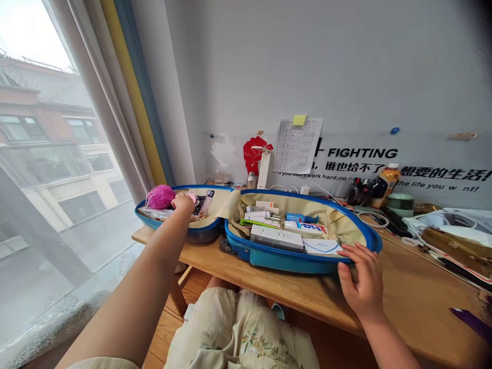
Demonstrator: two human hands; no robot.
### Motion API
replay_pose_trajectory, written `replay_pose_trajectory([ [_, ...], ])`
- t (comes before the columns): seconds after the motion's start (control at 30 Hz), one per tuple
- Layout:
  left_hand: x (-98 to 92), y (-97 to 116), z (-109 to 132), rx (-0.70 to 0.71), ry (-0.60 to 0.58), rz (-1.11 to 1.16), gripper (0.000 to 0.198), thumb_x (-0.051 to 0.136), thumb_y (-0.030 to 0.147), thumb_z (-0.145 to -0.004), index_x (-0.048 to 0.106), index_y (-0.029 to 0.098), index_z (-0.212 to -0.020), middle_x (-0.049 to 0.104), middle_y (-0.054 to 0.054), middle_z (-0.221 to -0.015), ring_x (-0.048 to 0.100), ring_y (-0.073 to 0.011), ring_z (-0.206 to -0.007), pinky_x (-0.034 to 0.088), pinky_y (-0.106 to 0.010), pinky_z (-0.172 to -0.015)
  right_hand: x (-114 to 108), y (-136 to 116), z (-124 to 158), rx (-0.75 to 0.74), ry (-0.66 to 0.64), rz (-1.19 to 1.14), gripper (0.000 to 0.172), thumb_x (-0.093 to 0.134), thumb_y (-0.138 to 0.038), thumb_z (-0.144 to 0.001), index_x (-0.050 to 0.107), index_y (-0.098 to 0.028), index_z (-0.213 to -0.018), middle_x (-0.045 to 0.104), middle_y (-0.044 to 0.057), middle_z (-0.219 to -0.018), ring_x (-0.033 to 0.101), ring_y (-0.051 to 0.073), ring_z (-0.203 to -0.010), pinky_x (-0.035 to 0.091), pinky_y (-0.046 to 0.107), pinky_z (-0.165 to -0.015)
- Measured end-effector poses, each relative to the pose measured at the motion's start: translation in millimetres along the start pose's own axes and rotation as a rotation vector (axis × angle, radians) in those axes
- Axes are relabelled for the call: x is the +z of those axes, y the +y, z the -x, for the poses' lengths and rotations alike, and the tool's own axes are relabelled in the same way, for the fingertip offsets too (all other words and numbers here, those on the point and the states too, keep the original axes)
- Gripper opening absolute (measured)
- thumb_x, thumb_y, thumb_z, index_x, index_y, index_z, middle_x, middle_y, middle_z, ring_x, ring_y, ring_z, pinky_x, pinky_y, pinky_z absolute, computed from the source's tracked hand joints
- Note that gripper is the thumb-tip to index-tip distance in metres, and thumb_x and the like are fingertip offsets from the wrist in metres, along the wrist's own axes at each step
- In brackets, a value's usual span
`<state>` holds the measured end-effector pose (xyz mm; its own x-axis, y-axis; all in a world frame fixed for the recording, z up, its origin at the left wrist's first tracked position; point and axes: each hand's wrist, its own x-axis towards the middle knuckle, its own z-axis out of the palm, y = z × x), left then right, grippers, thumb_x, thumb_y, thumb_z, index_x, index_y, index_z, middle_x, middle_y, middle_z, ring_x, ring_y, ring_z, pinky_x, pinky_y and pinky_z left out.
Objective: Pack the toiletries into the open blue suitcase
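A blue suitcase (285, 258) lies wide open on a wooden desk (407, 302). Its right half holds white boxes (277, 236), tubes and a blue bottle (302, 218). My right hand (362, 279) rests on that half's front rim with fingers spread, holding nothing. My left hand (183, 203) reaches into the left half (200, 233), fingers closed around a small pink item that I cannot make out. A pink bath pouf (160, 197) lies just left of that hand, and a dark flat item sits right of it.
At the desk's back right stand an orange drink bottle (389, 179), a green jar (400, 204), cables and papers (453, 241). A printed sheet (296, 145) and a red cut-out hang on the wall. Window and curtains (126, 102) are at left. My lap is under the desk edge.
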<state>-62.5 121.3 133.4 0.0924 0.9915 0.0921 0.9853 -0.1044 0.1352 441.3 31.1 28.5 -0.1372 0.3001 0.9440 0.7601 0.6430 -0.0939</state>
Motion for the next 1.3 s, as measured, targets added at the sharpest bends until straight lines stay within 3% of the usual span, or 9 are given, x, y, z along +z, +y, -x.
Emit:
replay_pose_trajectory([
  [0.17, 2.1, -2.3, 7.8, -0.309, 0.172, -0.068, 0.045, 0.06, 0.053, -0.087, 0.069, 0.013, -0.105, 0.065, -0.023, -0.107, 0.054, -0.0416, -0.117, 0.047, -0.052, -0.086, 0.0, 1.0, 1.4, 0.002, -0.001, -0.006, 0.018, 0.048, -0.031, -0.094, 0.059, -0.022, -0.105, 0.067, 0.01, -0.108, 0.057, 0.03, -0.117, 0.039, 0.051, -0.103],
  [0.33, -17.9, 30.3, 0.6, -0.348, 0.357, -0.095, 0.042, 0.049, 0.04, -0.097, 0.061, 0.004, -0.116, 0.065, -0.019, -0.106, 0.051, -0.0331, -0.117, 0.042, -0.043, -0.092, 0.8, 0.8, 2.1, 0.01, 0.004, -0.019, 0.018, 0.049, -0.03, -0.093, 0.059, -0.022, -0.105, 0.066, 0.01, -0.11, 0.056, 0.03, -0.119, 0.039, 0.052, -0.104],
  [0.47, -40.0, 93.3, -12.2, -0.17, 0.448, -0.121, 0.036, 0.034, 0.026, -0.102, 0.055, 0.004, -0.121, 0.059, -0.02, -0.12, 0.051, -0.0259, -0.115, 0.044, -0.034, -0.089, 1.4, 1.2, 2.5, 0.01, 0.003, -0.016, 0.019, 0.049, -0.029, -0.093, 0.059, -0.022, -0.106, 0.066, 0.01, -0.11, 0.055, 0.03, -0.12, 0.039, 0.052, -0.104],
  [0.57, -41.7, 154.2, -12.0, 0.067, 0.442, -0.144, 0.029, 0.039, 0.031, -0.102, 0.059, 0.016, -0.118, 0.058, -0.012, -0.124, 0.05, -0.0222, -0.117, 0.045, -0.028, -0.088, 1.6, 1.2, 2.8, 0.014, 0.003, -0.009, 0.018, 0.049, -0.03, -0.093, 0.059, -0.022, -0.106, 0.066, 0.011, -0.11, 0.055, 0.03, -0.12, 0.039, 0.052, -0.104],
  [0.7, -16.7, 231.8, 1.3, 0.518, 0.38, -0.24, 0.029, 0.037, 0.032, -0.103, 0.06, 0.019, -0.115, 0.06, -0.009, -0.118, 0.054, -0.0215, -0.113, 0.048, -0.029, -0.087, 2.1, 0.9, 3.1, 0.028, 0.006, 0.004, 0.018, 0.048, -0.031, -0.093, 0.059, -0.022, -0.105, 0.066, 0.01, -0.109, 0.057, 0.029, -0.117, 0.039, 0.052, -0.104],
  [0.87, 20.2, 292.2, 12.9, 0.78, 0.233, -0.315, 0.027, 0.036, 0.027, -0.103, 0.057, 0.021, -0.119, 0.057, -0.01, -0.121, 0.057, -0.0221, -0.112, 0.05, -0.029, -0.074, 0.8, -0.6, 2.7, 0.018, 0.001, 0.001, 0.017, 0.049, -0.028, -0.092, 0.059, -0.022, -0.105, 0.065, 0.01, -0.111, 0.055, 0.029, -0.118, 0.04, 0.051, -0.103],
  [0.97, 25.8, 302.6, 15.3, 0.904, 0.106, -0.343, 0.024, 0.038, 0.027, -0.102, 0.057, 0.026, -0.117, 0.056, -0.008, -0.125, 0.062, -0.0201, -0.102, 0.048, -0.028, -0.069, -0.5, -1.8, 2.3, 0.006, -0.008, 0.015, 0.016, 0.049, -0.027, -0.092, 0.058, -0.022, -0.105, 0.065, 0.01, -0.11, 0.055, 0.028, -0.118, 0.04, 0.05, -0.103],
  [1.07, 23.4, 299.5, 17.5, 0.939, -0.041, -0.333, 0.021, 0.042, 0.024, -0.1, 0.059, 0.025, -0.112, 0.057, -0.008, -0.125, 0.064, -0.0168, -0.087, 0.044, -0.028, -0.064, -0.3, -2.5, 2.6, 0.018, 0.013, 0.011, 0.016, 0.051, -0.028, -0.092, 0.058, -0.022, -0.105, 0.064, 0.01, -0.11, 0.056, 0.028, -0.118, 0.039, 0.051, -0.104],
  [1.3, 22.3, 292.6, 18.0, 0.982, -0.216, -0.267, 0.012, 0.051, 0.023, -0.094, 0.063, 0.022, -0.095, 0.063, -0.004, -0.113, 0.064, -0.0167, -0.086, 0.043, -0.027, -0.066, 1.5, -2.5, 3.7, 0.047, 0.028, -0.002, 0.017, 0.051, -0.03, -0.092, 0.059, -0.022, -0.104, 0.063, 0.01, -0.109, 0.057, 0.028, -0.117, 0.039, 0.053, -0.105],
])
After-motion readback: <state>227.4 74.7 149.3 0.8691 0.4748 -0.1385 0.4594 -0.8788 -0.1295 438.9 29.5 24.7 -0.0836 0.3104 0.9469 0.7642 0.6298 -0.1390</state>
